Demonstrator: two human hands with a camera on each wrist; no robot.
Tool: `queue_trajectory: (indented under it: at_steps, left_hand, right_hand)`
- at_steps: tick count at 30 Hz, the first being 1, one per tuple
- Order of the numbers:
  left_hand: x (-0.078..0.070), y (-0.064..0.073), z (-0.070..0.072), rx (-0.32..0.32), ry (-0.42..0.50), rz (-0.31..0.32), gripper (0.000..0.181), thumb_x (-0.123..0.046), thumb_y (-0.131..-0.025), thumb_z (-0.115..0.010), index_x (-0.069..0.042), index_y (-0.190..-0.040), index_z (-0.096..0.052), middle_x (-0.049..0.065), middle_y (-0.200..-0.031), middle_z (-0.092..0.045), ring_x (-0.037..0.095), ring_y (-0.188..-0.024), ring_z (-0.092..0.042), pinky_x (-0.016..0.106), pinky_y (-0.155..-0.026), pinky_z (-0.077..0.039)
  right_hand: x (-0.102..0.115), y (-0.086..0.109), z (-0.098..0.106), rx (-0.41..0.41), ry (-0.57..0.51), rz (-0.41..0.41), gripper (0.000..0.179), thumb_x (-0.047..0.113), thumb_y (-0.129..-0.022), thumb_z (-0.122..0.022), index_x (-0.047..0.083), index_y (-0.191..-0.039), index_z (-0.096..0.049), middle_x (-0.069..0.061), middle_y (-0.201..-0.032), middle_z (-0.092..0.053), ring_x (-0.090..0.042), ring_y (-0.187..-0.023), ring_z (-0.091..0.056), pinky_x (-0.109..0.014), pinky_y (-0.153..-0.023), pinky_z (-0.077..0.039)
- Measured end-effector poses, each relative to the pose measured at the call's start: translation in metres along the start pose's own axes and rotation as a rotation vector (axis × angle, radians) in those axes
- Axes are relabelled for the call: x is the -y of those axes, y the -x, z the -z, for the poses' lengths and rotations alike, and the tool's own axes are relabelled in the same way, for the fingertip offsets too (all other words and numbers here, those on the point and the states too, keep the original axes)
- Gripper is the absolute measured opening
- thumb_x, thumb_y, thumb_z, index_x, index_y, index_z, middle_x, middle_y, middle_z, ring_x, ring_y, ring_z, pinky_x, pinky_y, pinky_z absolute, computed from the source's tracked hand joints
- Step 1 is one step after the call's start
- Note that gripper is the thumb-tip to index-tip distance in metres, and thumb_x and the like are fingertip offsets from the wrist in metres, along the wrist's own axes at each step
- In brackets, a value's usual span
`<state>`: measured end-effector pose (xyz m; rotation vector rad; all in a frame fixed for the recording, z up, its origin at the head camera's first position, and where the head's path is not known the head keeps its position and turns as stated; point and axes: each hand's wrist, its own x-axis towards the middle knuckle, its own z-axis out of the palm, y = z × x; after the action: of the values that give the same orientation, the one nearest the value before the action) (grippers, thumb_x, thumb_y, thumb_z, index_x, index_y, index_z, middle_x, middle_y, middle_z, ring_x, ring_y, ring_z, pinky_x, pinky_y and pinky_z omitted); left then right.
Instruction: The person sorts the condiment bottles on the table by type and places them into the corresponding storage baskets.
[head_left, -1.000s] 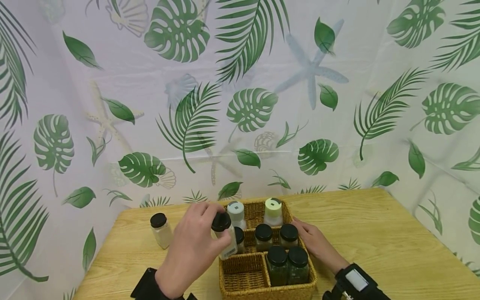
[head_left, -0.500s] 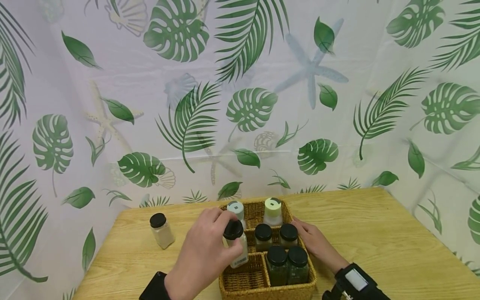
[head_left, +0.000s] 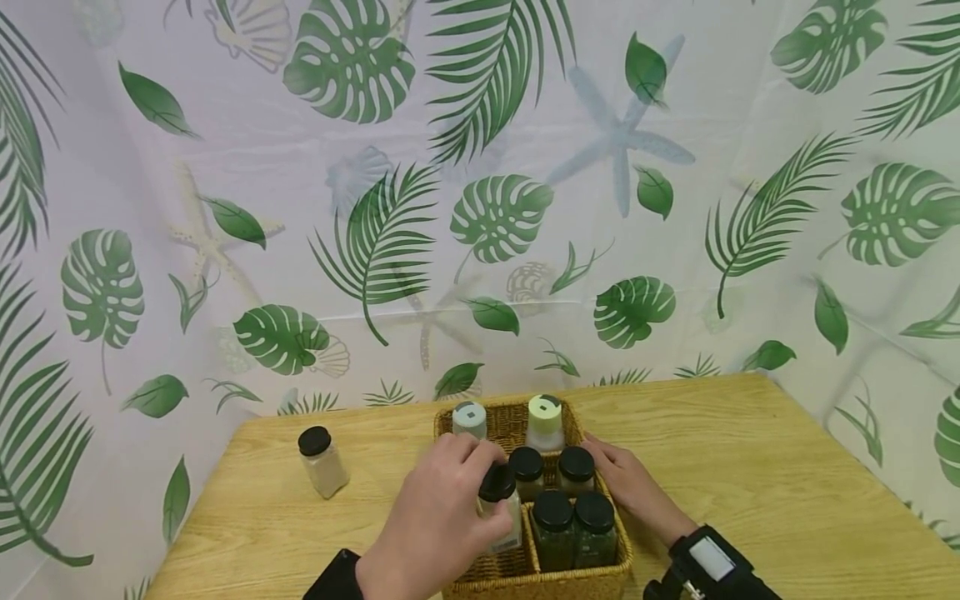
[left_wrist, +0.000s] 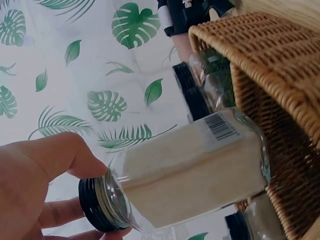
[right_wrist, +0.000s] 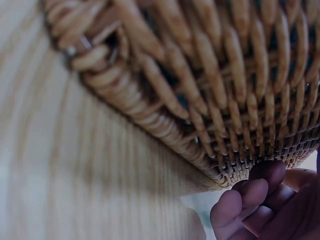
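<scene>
My left hand [head_left: 438, 521] grips a glass jar [head_left: 510, 523] by its black lid, over the front left compartment of a wicker basket [head_left: 540, 588]. In the left wrist view, pale powder and a barcode label show on this jar [left_wrist: 180, 172], whose base is beside the woven wall. My right hand [head_left: 626, 477] touches the basket's outer right side; its fingertips lie against the weave in the right wrist view. Two dark-filled jars [head_left: 553, 533] stand in the front right compartment. Behind them, black-lidded jars [head_left: 576, 467] fill the middle row, partly hidden by my left hand.
At the basket's back are a bottle with a pale blue cap [head_left: 469, 417] and one with a yellow cap [head_left: 545, 414]. Another black-lidded jar [head_left: 324, 467] stands on the wooden table [head_left: 720, 450] to the left. A leaf-patterned cloth [head_left: 517, 208] hangs behind.
My left hand has carried the jar rightward and down, from over the basket's left edge to the front left compartment. My right hand has stayed at the basket's side.
</scene>
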<state>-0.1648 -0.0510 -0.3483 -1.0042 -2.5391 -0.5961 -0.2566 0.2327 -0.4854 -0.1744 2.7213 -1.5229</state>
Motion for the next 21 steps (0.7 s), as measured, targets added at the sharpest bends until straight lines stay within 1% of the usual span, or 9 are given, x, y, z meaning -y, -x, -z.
queue_trajectory:
  at_steps: [2, 8, 12, 14, 17, 21]
  left_hand:
    - [-0.001, 0.0, -0.003, 0.009, 0.001, -0.008, 0.026, -0.024, -0.088, -0.06, -0.014, -0.112, -0.061, -0.002, -0.103, -0.055, 0.01, -0.093, -0.044, 0.031, -0.08, -0.045]
    - [-0.001, 0.0, -0.013, 0.029, -0.002, -0.018, 0.023, -0.022, -0.084, -0.062, -0.016, -0.107, -0.061, -0.006, -0.091, -0.049, 0.01, -0.082, -0.04, 0.029, -0.066, -0.041]
    - [-0.001, 0.0, -0.018, 0.048, -0.01, -0.022, 0.023, -0.022, -0.083, -0.064, -0.017, -0.105, -0.062, -0.007, -0.086, -0.046, 0.011, -0.078, -0.04, 0.028, -0.061, -0.04]
    - [-0.001, 0.0, -0.02, 0.065, -0.006, -0.019, 0.024, -0.023, -0.085, -0.063, -0.017, -0.107, -0.061, -0.006, -0.088, -0.048, 0.011, -0.08, -0.041, 0.027, -0.062, -0.041]
    - [-0.002, 0.0, -0.023, 0.075, -0.005, -0.015, 0.025, -0.024, -0.085, -0.063, -0.017, -0.109, -0.062, -0.004, -0.091, -0.053, 0.011, -0.081, -0.043, 0.026, -0.062, -0.043]
    - [-0.002, 0.001, -0.027, 0.09, -0.017, -0.009, 0.026, -0.025, -0.086, -0.062, -0.018, -0.111, -0.062, -0.003, -0.093, -0.055, 0.012, -0.082, -0.045, 0.026, -0.062, -0.043]
  right_hand:
    - [0.001, 0.0, 0.0, 0.001, -0.004, 0.0, 0.056, 0.038, -0.105, -0.035, -0.005, -0.14, -0.041, -0.024, -0.146, -0.033, -0.036, -0.131, -0.028, -0.058, -0.104, -0.027]
    - [0.001, 0.001, 0.0, 0.002, -0.006, -0.001, 0.057, 0.039, -0.104, -0.035, -0.005, -0.14, -0.041, -0.024, -0.146, -0.033, -0.036, -0.131, -0.027, -0.059, -0.104, -0.027]
    - [0.001, 0.001, 0.0, 0.001, 0.0, -0.001, 0.057, 0.039, -0.104, -0.035, -0.004, -0.141, -0.041, -0.024, -0.146, -0.033, -0.036, -0.131, -0.027, -0.059, -0.104, -0.027]
    - [0.001, 0.0, 0.0, 0.0, 0.001, -0.002, 0.057, 0.04, -0.104, -0.035, -0.004, -0.14, -0.042, -0.024, -0.146, -0.033, -0.036, -0.131, -0.027, -0.059, -0.104, -0.027]
    - [0.0, 0.0, 0.0, 0.0, 0.001, -0.005, 0.058, 0.041, -0.104, -0.035, -0.004, -0.14, -0.042, -0.023, -0.146, -0.033, -0.036, -0.131, -0.027, -0.059, -0.104, -0.027]
    - [0.0, -0.001, 0.0, -0.001, -0.003, -0.004, 0.059, 0.042, -0.104, -0.035, -0.003, -0.14, -0.042, -0.023, -0.146, -0.033, -0.036, -0.131, -0.027, -0.058, -0.104, -0.027]
